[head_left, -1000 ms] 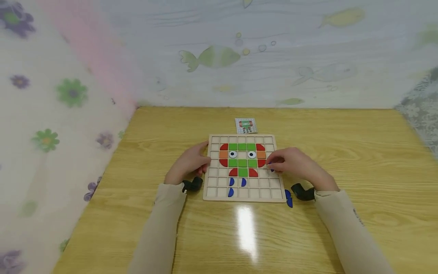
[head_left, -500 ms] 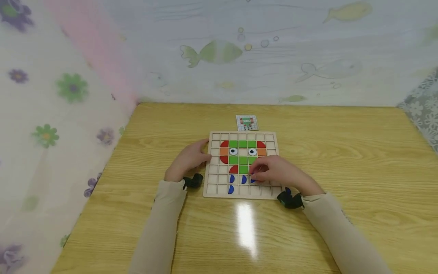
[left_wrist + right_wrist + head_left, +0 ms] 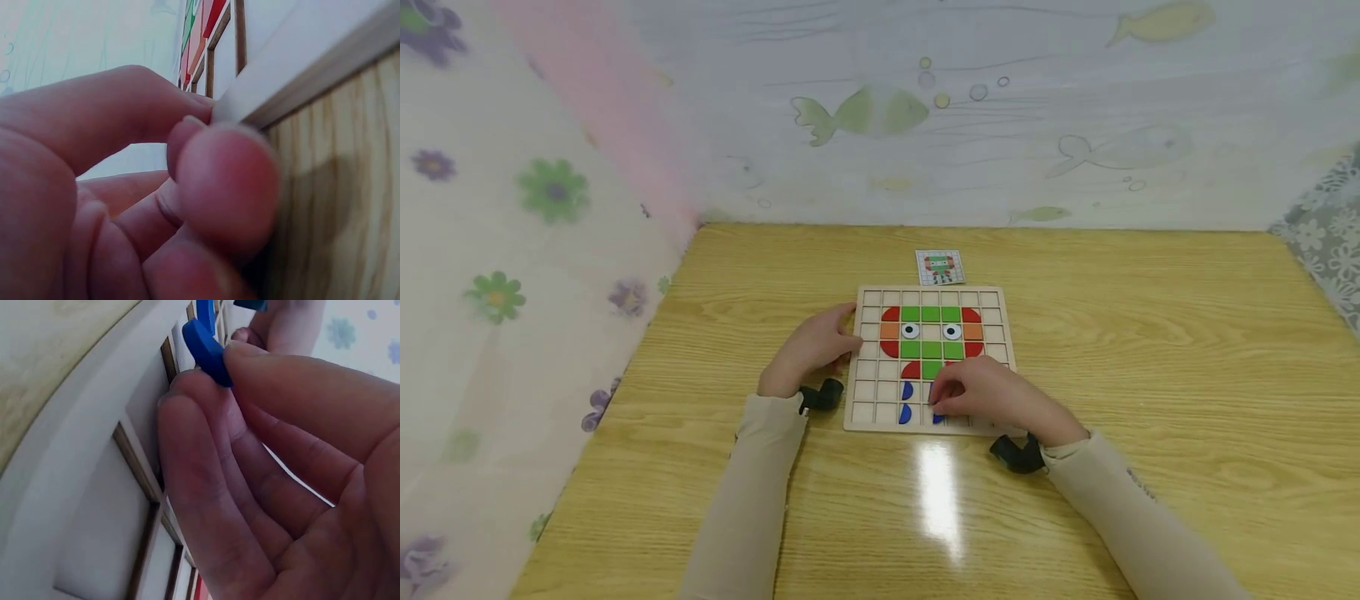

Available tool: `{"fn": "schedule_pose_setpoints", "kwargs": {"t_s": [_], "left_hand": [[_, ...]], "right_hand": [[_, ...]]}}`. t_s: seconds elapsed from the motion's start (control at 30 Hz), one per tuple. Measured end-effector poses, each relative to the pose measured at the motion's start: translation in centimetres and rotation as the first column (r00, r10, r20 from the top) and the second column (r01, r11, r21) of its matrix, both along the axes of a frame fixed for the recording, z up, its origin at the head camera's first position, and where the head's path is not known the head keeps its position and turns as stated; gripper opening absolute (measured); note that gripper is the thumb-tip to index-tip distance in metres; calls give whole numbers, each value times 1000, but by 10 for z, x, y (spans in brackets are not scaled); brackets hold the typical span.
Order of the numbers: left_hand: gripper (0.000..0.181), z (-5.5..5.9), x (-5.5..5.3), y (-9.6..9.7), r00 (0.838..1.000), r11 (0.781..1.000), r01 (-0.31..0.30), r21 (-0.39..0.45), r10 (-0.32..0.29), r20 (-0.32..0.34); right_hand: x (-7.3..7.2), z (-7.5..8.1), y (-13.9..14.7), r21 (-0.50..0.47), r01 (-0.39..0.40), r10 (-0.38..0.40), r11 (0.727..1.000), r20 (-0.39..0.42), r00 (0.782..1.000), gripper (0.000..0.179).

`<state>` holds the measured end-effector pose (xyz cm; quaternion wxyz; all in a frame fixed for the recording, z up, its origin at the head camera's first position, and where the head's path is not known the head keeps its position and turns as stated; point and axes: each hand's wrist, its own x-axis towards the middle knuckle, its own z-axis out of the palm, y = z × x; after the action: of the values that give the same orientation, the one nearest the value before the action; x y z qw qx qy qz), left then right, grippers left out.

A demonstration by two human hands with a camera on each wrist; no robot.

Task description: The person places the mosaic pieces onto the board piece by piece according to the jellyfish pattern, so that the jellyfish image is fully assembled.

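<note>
A light wooden grid board (image 3: 863, 412) lies flat on the table, filled with red, green and orange pieces and two round eye pieces. Several blue half-round pieces (image 3: 906, 413) sit in its lower squares. Over the near rows my right hand (image 3: 992, 392) pinches a blue half-round piece (image 3: 206, 353) between thumb and fingers, tilted over a square in the right wrist view. My left hand (image 3: 814, 346) holds the board's left edge; in the left wrist view a fingertip (image 3: 228, 187) sits against the rim and another finger reaches onto its top. The right hand covers some lower squares.
A small pattern card (image 3: 939, 267) with a similar coloured figure lies just beyond the board's far edge. Black wrist cameras (image 3: 1017, 454) are strapped to both wrists. The wooden table (image 3: 1150, 333) meets painted walls at the back and left.
My right hand has come from the board's right edge, leftward and nearer, to its lower squares, carrying the blue half-round piece. The left hand stays at the left edge.
</note>
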<state>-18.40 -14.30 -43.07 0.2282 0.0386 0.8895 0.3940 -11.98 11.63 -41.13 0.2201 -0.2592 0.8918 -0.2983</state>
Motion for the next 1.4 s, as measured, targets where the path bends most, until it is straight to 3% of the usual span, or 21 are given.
{"fn": "schedule_pose_setpoints", "kwargs": {"t_s": [0.37, 0.8, 1.1, 1.4], "left_hand": [[69, 2, 1, 0, 1000, 1000, 1, 29, -2, 19], [69, 2, 2, 0, 1000, 999, 10, 41, -11, 22], [69, 3, 2, 1, 1000, 999, 13, 46, -14, 18], [69, 2, 2, 0, 1000, 999, 1, 50, -1, 4]], "right_hand": [[7, 1, -6, -15, -8, 7, 1000, -83, 997, 4], [7, 0, -8, 12, -2, 4, 1000, -123, 992, 5], [8, 2, -8, 52, -135, 142, 989, -160, 977, 6], [8, 1, -9, 64, -171, 180, 983, -168, 969, 8]]}}
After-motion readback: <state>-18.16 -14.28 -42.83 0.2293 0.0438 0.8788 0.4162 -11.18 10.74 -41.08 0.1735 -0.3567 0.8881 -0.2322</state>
